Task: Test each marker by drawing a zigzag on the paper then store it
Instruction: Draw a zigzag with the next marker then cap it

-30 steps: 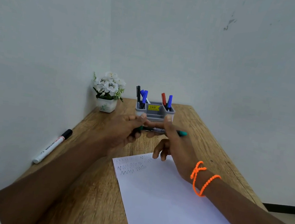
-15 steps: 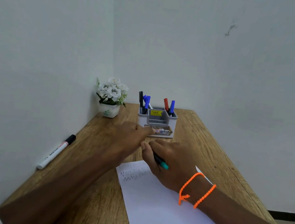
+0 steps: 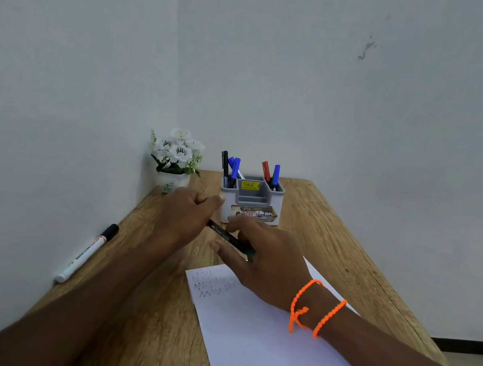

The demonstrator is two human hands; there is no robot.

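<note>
A black-barrelled marker with a green end lies slanted between my two hands, above the table's middle. My right hand grips its lower right part, and the green end shows by my fingers. My left hand is closed around its upper left end, which is hidden inside my fist. The white paper lies below my right hand, with several zigzag lines in its top left corner. Behind my hands stands a grey-and-white organizer holding black, blue and red markers.
A white marker with a black cap lies along the left wall on the wooden table. A small pot of white flowers stands in the back left corner. Walls close off the table at the left and back.
Both hands dropped from in front of the organizer towards the paper. The marker turned from level to slanted, and my left hand has closed on its upper end.
</note>
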